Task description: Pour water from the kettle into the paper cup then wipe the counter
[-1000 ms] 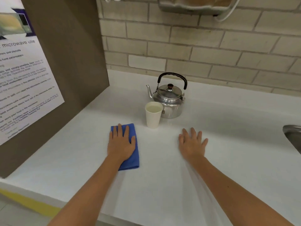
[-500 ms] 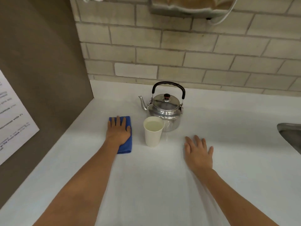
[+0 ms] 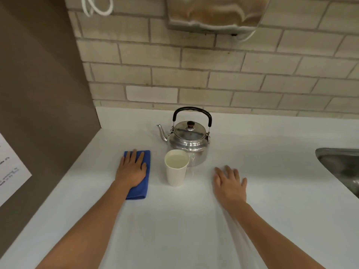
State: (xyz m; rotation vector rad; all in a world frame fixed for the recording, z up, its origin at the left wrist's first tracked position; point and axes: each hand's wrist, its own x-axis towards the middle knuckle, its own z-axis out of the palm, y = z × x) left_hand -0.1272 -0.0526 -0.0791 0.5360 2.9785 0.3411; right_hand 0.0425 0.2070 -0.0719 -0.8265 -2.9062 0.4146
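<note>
A steel kettle (image 3: 189, 143) with a black handle stands upright near the back of the white counter (image 3: 194, 220), spout pointing left. Just in front of it stands a white paper cup (image 3: 176, 172) filled with water. Left of the cup lies a folded blue cloth (image 3: 142, 188). My left hand (image 3: 132, 169) presses flat on the cloth, fingers spread. My right hand (image 3: 230, 183) rests flat on the bare counter to the right of the cup, holding nothing.
A brown side panel (image 3: 44, 105) with a paper notice (image 3: 9, 167) closes off the left. A brick wall (image 3: 213, 74) runs behind, with a dispenser (image 3: 213, 12) above. A steel sink (image 3: 342, 167) sits at the right edge.
My left hand has slid the blue cloth away from me, towards the back of the counter beside the cup. The right hand stays flat on the counter. The camera has tilted up.
</note>
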